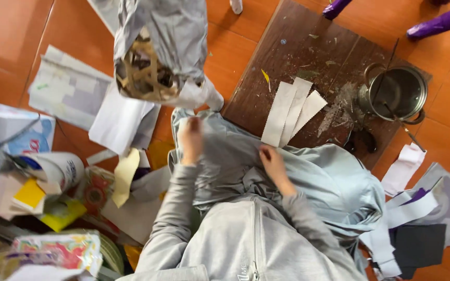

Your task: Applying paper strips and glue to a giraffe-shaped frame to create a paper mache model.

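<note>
You are at the smoothing step: your left hand (190,139) and right hand (273,162) both rest on the pale grey-blue cloth garment (308,179) spread over your lap and the orange tiled floor (74,31), just this side of the dark wooden board (308,47). Your left hand is blurred, so I cannot tell how its fingers lie; your right fingers look pressed together and flat on the cloth near the three white zigzag-edged strips (291,110). The next move, as I judge it, calls for pulling the cloth taut with both hands apart. The garment looks soft, creased and bunched towards your right knee, with its upper edge overlapping the board.
</note>
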